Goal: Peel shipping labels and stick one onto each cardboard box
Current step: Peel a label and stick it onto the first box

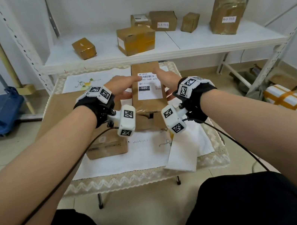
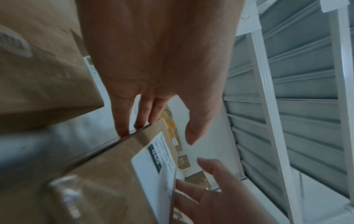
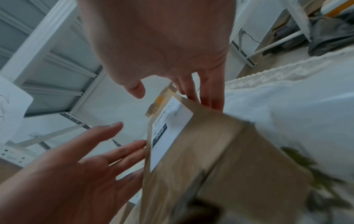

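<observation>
- A white metal shelf (image 1: pixel 162 50) stands behind the work spot and carries several cardboard boxes, two of them with white labels on their front faces.
- In front of it a small table (image 1: pixel 146 175) is spread with a white lace-edged cloth; a flat brown box (image 1: pixel 106 147) lies on its near left part.
- The tall cardboard box (image 1: pixel 150 100) is between the two hands at the table's middle, its labelled face turned up toward the head camera.
- A white shipping label (image 1: pixel 149 87) with a barcode and a black "060" block lies flat on that face.
- The left hand (image 1: pixel 119 86) is at the box's left side with straight, spread fingers; the fingertips (image 2: pixel 122 133) touch the box's edge.
- The right hand (image 1: pixel 165 80) is at the right side, fingers likewise straight and touching the box's edge, thumb apart from it.
</observation>
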Available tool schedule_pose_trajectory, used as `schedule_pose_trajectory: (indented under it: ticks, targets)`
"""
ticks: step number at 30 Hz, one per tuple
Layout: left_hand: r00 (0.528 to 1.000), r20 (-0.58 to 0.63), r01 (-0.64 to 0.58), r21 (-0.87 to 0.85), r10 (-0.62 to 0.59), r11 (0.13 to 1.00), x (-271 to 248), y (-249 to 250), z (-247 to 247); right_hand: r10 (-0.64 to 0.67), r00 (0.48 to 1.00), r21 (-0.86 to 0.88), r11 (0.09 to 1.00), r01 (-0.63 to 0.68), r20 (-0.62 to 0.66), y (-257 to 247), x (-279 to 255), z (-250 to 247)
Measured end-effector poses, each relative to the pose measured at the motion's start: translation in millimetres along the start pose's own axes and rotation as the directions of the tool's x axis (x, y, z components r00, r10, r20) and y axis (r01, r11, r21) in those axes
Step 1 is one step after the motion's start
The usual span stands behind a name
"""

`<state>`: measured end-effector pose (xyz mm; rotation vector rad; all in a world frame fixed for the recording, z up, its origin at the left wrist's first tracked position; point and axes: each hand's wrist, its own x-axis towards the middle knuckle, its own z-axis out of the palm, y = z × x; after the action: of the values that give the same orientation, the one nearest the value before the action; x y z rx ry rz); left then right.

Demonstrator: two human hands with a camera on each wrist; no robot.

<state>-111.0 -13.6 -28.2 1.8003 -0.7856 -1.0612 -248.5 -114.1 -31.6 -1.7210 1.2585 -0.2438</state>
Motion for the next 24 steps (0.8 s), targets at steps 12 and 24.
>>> schedule_pose_trajectory:
  ticks: [12,24]
  targets:
    - [0.995,-0.057,-0.083,-0.113,0.077,0.990,44.3,-3.9,14.4,-0.033,0.998,0.033,0.999,0.035,-0.053,-3.6,48.1,14.7]
    - [0.994,-0.088,-0.063,0.018,0.064,0.998,34.2,-9.4,10.2,-0.036,0.977,-0.197,0.980,-0.006,-0.212,18.7,44.8,26.2]
